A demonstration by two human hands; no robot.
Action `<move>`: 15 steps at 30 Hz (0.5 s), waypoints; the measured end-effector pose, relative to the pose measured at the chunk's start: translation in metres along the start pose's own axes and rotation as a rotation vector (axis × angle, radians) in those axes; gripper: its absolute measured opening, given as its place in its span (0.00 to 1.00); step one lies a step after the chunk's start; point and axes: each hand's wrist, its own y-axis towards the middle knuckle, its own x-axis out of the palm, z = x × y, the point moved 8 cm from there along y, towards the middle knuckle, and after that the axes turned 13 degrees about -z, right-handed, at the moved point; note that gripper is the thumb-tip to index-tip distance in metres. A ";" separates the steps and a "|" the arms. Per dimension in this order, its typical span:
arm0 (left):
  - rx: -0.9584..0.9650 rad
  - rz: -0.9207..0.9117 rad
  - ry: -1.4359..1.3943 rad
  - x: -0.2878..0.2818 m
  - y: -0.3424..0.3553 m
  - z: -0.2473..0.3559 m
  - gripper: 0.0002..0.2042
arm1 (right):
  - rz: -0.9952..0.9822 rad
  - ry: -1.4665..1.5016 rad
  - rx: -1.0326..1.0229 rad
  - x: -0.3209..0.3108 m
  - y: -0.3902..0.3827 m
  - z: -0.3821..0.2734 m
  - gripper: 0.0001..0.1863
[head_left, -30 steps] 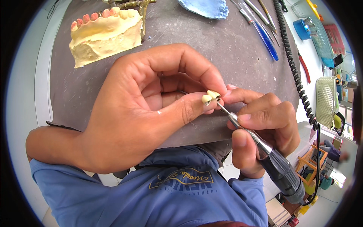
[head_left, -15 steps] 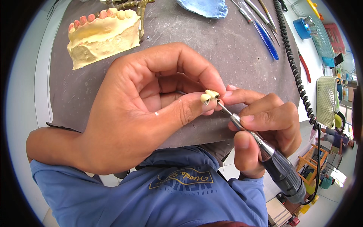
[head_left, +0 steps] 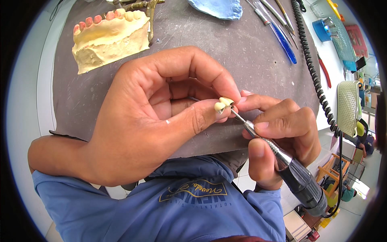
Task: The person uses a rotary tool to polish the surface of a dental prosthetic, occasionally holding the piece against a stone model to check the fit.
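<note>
Between the thumb and fingertips of my left hand (head_left: pixel 161 105) is a small dental bridge (head_left: pixel 224 103), cream-coloured outside with dark metal at its hollow underside. My right hand (head_left: pixel 282 133) is closed around a rotary handpiece (head_left: pixel 278 155), silver toward the tip and black at the back. Its thin bur points up and left and meets the underside of the bridge; the exact contact spot is too small to make out. The right fingertips rest close against the left ones. Beyond my left hand stands a yellow plaster dental model (head_left: pixel 111 40) with several reddish teeth.
A coiled black cord (head_left: pixel 312 60) runs down the right side of the grey mat (head_left: pixel 258 72). At the far side lie a blue moulded piece (head_left: pixel 217 8) and a blue-handled knife (head_left: pixel 285 44) beside slim tools. Red-handled pliers (head_left: pixel 324 70) and a cream basket (head_left: pixel 347 107) are farther right.
The bridge has tilted slightly between my left fingertips, showing less of its hollow. The handpiece has shifted a little to the left at its tip. Both grips stay the same.
</note>
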 end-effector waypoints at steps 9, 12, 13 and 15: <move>-0.010 0.011 -0.007 0.000 -0.001 0.000 0.07 | 0.029 0.056 0.036 -0.001 -0.001 0.001 0.16; -0.006 0.005 -0.002 0.000 0.000 0.000 0.07 | 0.009 0.041 0.029 -0.001 -0.001 0.002 0.16; -0.007 0.005 -0.003 0.000 0.001 0.000 0.07 | 0.001 0.035 0.024 -0.001 0.000 0.002 0.16; -0.010 0.009 -0.007 0.000 0.001 0.000 0.07 | -0.035 0.011 0.007 0.000 0.001 0.001 0.15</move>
